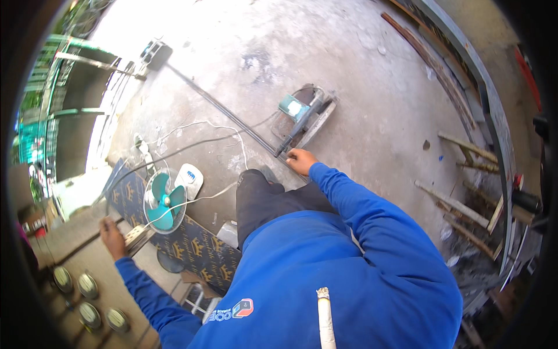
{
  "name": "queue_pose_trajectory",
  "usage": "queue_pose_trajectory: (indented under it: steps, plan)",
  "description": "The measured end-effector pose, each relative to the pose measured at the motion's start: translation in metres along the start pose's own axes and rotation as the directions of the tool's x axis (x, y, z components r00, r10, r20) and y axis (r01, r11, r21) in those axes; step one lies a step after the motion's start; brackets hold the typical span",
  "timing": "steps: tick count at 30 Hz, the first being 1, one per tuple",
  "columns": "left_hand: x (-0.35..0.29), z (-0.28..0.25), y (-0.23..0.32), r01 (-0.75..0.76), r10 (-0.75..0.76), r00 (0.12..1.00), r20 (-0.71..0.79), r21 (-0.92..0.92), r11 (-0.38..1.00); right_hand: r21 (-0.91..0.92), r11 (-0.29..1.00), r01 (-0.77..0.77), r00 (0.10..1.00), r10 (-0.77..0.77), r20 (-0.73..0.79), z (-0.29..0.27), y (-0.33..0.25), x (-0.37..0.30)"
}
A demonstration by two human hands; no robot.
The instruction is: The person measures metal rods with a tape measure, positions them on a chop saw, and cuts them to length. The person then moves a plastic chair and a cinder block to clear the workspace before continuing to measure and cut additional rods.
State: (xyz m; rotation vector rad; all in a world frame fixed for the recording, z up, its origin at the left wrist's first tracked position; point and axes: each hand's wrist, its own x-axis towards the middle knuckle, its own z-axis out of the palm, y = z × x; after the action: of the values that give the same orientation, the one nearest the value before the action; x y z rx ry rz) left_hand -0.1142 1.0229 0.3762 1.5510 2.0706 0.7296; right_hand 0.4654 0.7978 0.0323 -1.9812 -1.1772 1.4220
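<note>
Saw (294,108) on the floor (372,134), right hand (300,161) near its handle (283,146).
A long metal bar (221,109) runs up to the saw; I cannot tell whether that hand pinches it. The left hand (112,237), blurred, hangs near the fan (166,201), its grip unclear.

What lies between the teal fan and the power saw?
In the head view, between the teal fan and power saw lie a flat white piece, a white cord, a dark cable and a long metal bar.
</note>
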Motion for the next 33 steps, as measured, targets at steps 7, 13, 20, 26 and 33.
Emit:
queue_pose_trajectory:
  steps: [7, 13, 20, 26, 33]
  plan:
    - [0.175, 0.002, 0.087, -0.042, 0.039, 0.994, 0.1, 0.03, 0.999, 0.501, 0.77, -0.395, 0.845, 0.519, -0.131, 0.086, 0.104, 0.085]
    - [0.276, 0.111, 0.064, 0.087, -0.092, 0.977, 0.194, 0.033, 0.996, 0.792, 0.431, -0.433, 0.435, 0.869, -0.235, 0.193, 0.151, 0.198]
    - [0.309, 0.2, 0.081, 0.103, -0.149, 0.955, 0.255, 0.186, 0.977, 0.885, 0.34, -0.318, 0.377, 0.902, -0.21, 0.216, 0.161, 0.246]
    - [0.315, 0.25, 0.07, 0.06, -0.141, 0.931, 0.337, 0.238, 0.969, 0.998, 0.033, -0.061, 0.464, 0.886, -0.001, 0.185, 0.15, 0.251]
    - [0.334, 0.252, 0.011, -0.088, 0.049, 0.872, 0.487, 0.057, 0.994, 0.977, 0.154, -0.146, 0.484, 0.873, -0.066, 0.134, 0.136, 0.234]
